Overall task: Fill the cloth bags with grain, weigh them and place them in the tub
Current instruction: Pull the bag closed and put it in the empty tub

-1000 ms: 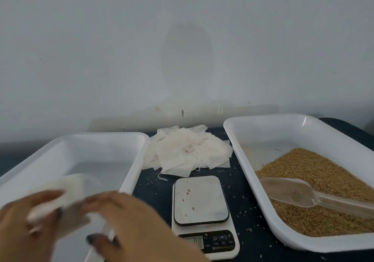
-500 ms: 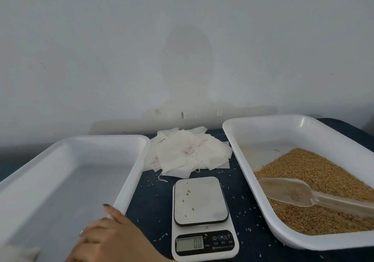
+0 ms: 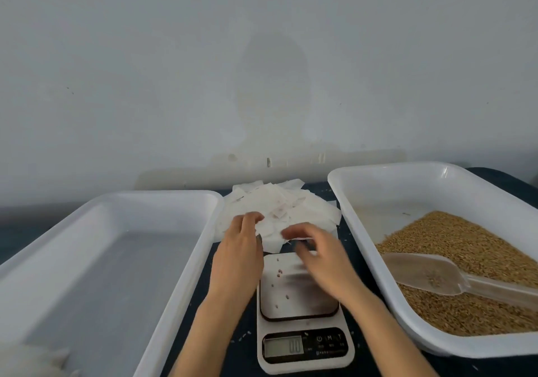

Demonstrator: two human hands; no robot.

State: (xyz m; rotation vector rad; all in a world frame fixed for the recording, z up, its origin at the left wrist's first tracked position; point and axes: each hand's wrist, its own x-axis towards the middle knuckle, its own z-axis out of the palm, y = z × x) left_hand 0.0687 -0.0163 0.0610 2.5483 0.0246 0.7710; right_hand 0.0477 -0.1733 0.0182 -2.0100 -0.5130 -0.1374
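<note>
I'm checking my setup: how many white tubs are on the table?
2. The left tub sits left of the scale; the right tub sits right of it, holding grain and a scoop.

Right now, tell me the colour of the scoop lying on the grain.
The scoop is translucent, pale brownish plastic; the head view shows it.

We find only a narrow lane of dark table [image 3: 241, 356] between the left tub [image 3: 186, 283] and the grain tub [image 3: 393, 190]. The scale [image 3: 302, 344] and the cloth bag pile [image 3: 297, 210] block it. The left tub's broad floor lies open.
</note>
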